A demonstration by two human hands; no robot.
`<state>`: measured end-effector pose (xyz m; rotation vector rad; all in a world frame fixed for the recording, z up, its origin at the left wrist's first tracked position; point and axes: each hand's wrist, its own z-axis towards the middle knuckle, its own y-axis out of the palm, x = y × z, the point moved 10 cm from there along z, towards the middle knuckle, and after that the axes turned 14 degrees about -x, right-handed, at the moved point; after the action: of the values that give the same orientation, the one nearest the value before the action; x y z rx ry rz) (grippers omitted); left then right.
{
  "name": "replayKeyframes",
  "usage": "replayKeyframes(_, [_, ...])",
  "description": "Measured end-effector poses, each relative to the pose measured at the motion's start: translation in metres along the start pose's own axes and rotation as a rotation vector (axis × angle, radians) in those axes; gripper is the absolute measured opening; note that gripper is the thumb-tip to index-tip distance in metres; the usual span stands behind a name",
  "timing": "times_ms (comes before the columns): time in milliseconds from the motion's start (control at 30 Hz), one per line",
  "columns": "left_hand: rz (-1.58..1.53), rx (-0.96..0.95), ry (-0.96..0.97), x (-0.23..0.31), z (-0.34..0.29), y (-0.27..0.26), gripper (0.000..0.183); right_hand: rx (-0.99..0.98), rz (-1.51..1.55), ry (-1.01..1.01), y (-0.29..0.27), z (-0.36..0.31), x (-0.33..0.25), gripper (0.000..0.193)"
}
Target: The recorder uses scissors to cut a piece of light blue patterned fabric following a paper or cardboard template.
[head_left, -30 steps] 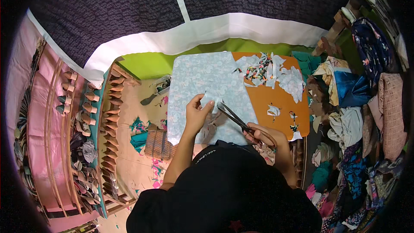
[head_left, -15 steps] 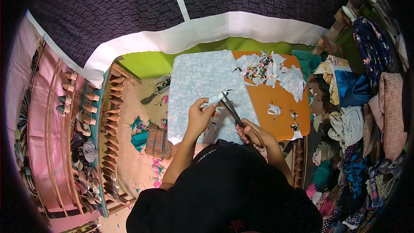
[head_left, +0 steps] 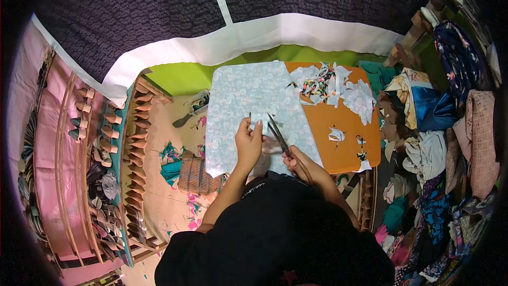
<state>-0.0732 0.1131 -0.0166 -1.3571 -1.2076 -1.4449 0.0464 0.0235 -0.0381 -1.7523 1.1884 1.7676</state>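
Dark-bladed scissors (head_left: 277, 135) are in my right hand (head_left: 300, 163), its fingers wrapped round the handles. The blades point up and to the left over the pale blue-grey patterned cloth (head_left: 248, 87). Just left of the blade tips, my left hand (head_left: 248, 140) pinches a small pale scrap with a dark tip; its outline is hard to make out against the cloth. That cloth lies flat over the left and middle of an orange tabletop (head_left: 333, 122).
Pale and multicoloured fabric offcuts (head_left: 330, 85) lie at the table's far right. A rack of shoe forms (head_left: 136, 159) stands on the left, and heaped fabrics (head_left: 426, 153) line the right. Below the table's left side sits a brown woven-textured piece (head_left: 196, 175) among floor scraps.
The scissors and my right hand have shifted slightly left and toward me. My left hand has turned more upright, and the pale scrap in its fingers shows less.
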Motion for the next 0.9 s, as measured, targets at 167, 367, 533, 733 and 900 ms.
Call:
replayKeyframes(167, [-0.054,-0.063,-0.022,-0.002,0.002,0.011,0.017,0.035,-0.335,-0.064,-0.003,0.002,0.001,0.025])
replayKeyframes(367, [0.016,-0.025,-0.063,-0.015,0.003,0.004,0.018,0.07,-0.203,-0.052,-0.006,0.003,0.001,0.027])
replayKeyframes(533, [-0.02,0.016,-0.07,-0.015,0.003,-0.005,0.016,0.069,-0.221,-0.061,-0.005,0.005,0.002,0.026])
replayKeyframes(733, [-0.039,0.096,-0.016,0.0,-0.003,-0.006,0.018,0.077,-0.251,-0.022,-0.005,0.009,0.009,0.026])
replayKeyframes(900, [-0.104,0.075,0.045,-0.003,-0.003,-0.001,0.019,0.093,-0.198,-0.02,-0.001,0.012,0.008,0.069])
